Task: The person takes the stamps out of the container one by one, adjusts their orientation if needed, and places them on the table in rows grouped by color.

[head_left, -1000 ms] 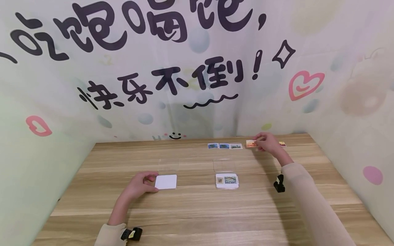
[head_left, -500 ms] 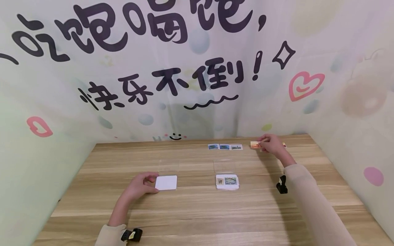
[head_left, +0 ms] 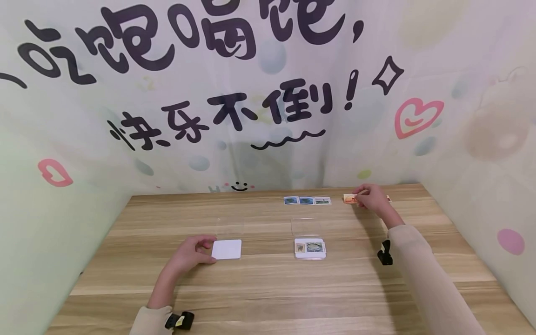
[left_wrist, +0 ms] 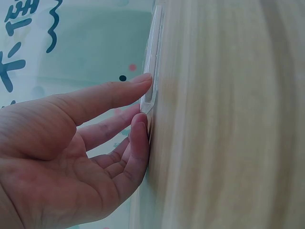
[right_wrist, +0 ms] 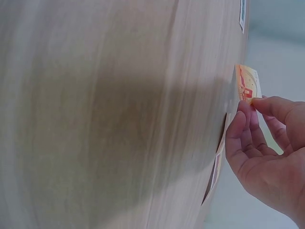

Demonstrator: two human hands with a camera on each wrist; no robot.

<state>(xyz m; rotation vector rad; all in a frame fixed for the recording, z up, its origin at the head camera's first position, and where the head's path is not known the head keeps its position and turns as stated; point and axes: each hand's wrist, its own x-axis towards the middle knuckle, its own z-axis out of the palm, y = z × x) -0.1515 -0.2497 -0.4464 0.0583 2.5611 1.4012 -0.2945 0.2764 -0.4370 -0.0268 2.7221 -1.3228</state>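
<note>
My left hand [head_left: 189,253] steadies the left edge of a small clear plastic case [left_wrist: 152,57] with a blank white card [head_left: 226,249] in it; thumb and fingers are on its edges. At the back right of the table, my right hand [head_left: 372,199] pinches an orange stamp [right_wrist: 247,83] by one edge between thumb and fingertips. The stamp tilts up from the wood in the right wrist view. More stamps [right_wrist: 215,174] lie beneath and beside that hand, mostly hidden in the head view.
A second open clear case [head_left: 310,248] sits right of the first, with two stamps on its white card. Three stamps [head_left: 307,200] form a row along the back of the wooden table [head_left: 259,298]. A printed cloth wall [head_left: 192,167] stands directly behind.
My right hand has shifted a little to the right along the back of the table, the orange stamp moving with it. My left hand keeps its place at the case.
</note>
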